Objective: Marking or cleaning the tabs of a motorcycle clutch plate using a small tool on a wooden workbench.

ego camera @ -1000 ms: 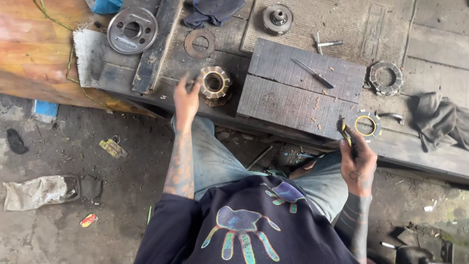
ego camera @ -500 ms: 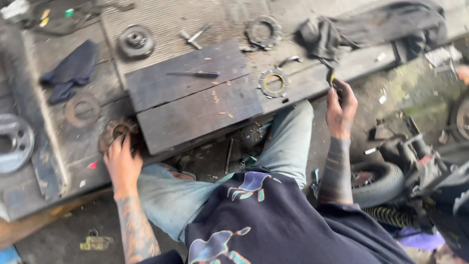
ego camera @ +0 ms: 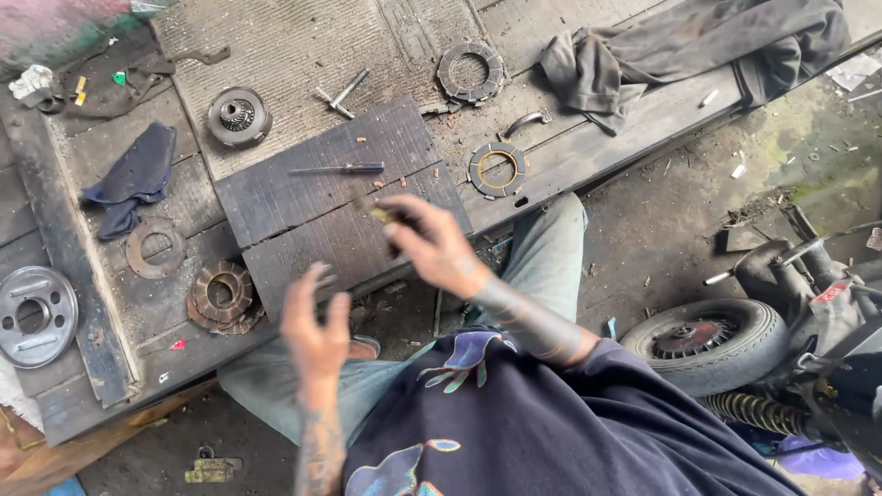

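1. My right hand [ego camera: 439,248] is over the dark board [ego camera: 340,197], fingers curled tight around a small yellowish tool [ego camera: 384,215] whose tip sticks out to the left; motion blur hides what kind it is.
2. My left hand [ego camera: 314,323] hangs at the near edge of the table [ego camera: 303,46], fingers spread apart and holding nothing.
3. A screwdriver [ego camera: 335,169] lies flat on the board, just beyond the right hand.
4. A stack of rusty toothed rings [ego camera: 220,296] sits left of the left hand, near but not touching.
5. Further out I see a ring with a yellow inner edge [ego camera: 498,169], a round hub [ego camera: 238,116], a blue rag [ego camera: 133,174] and a grey cloth [ego camera: 680,41].
6. The floor is dirty concrete; a small wheel [ego camera: 709,338] stands to my right.
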